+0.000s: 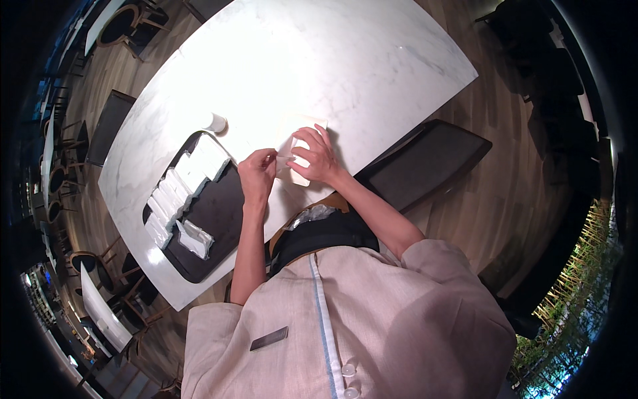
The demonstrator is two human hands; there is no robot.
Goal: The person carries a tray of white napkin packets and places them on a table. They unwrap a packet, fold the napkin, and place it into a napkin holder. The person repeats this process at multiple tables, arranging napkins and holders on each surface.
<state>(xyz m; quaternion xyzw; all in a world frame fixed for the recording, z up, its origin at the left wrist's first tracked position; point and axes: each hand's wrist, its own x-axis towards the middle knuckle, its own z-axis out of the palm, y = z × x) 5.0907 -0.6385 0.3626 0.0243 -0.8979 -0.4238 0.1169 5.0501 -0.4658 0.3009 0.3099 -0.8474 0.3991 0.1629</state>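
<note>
My left hand [257, 169] pinches a thin white sheet [285, 151] between thumb and fingertips. On the other side of it, my right hand [317, 157] has its fingers bent, with the thumb and a fingertip on the sheet. Beneath both lies a cream-coloured rectangular box or holder [300, 180], flat on the marble table; glare and my fingers hide its inside. To the left, a dark oval tray [219, 209] bears a row of white packets [172, 192] in clear wrap. One separate white packet [195, 239] lies nearer me on this tray.
A white cup [215, 122] stands just beyond the tray on the marble table [369, 65]. Crumpled clear plastic [311, 215] rests at my waist. A dark chair [428, 162] is against the table's right edge. More chairs [122, 25] and tables stand at the left.
</note>
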